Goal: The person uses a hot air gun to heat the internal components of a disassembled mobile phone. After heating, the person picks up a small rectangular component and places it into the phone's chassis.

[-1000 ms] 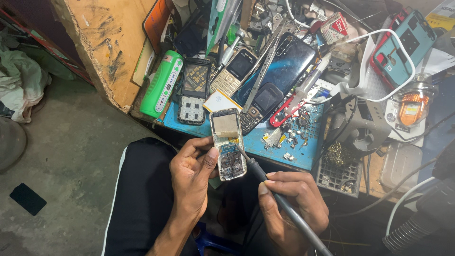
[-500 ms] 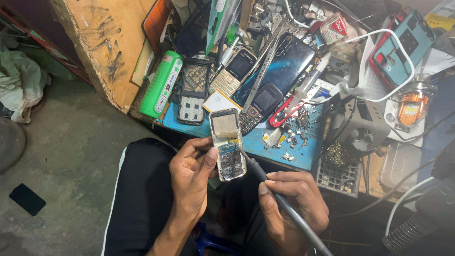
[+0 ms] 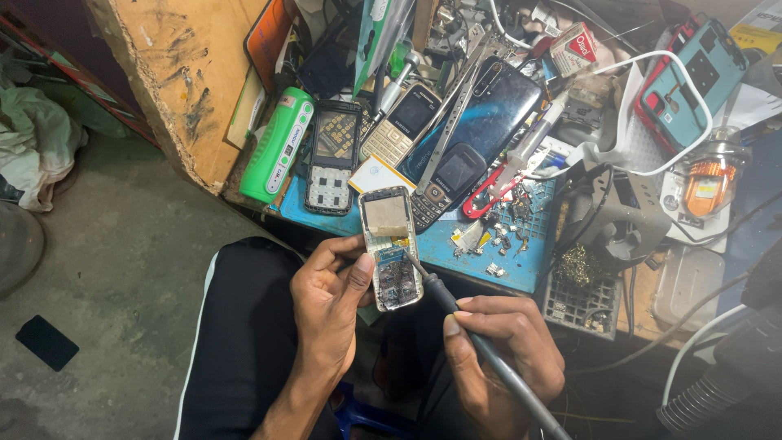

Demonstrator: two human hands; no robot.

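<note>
1. We see the left hand (image 3: 330,305) clamped around an opened keypad phone (image 3: 391,248), thumb on its near side edge and fingers curled behind it, holding it upright over the lap, just in front of the tabletop (image 3: 489,265) edge.
2. The opened phone has its front cover off: a pale screen panel sits at the top and the bare circuit board shows in the lower half.
3. The right hand (image 3: 505,358) is closed around a soldering iron (image 3: 444,297), gripped like a pen, with its grey cable running down to the lower right.
4. The iron's tip touches the circuit board at the right edge of the phone, about midway down.
5. On the blue mat (image 3: 521,261) of the tabletop lie small loose parts and a red-handled tool (image 3: 489,191).
6. Behind the held phone rest a black keypad phone frame (image 3: 332,159), a gold keypad phone (image 3: 403,122), a dark keypad phone (image 3: 444,183) and a large dark smartphone (image 3: 489,106).
7. A green cylindrical torch (image 3: 278,147) lies at the left end, beside a worn wooden board (image 3: 183,73).
</note>
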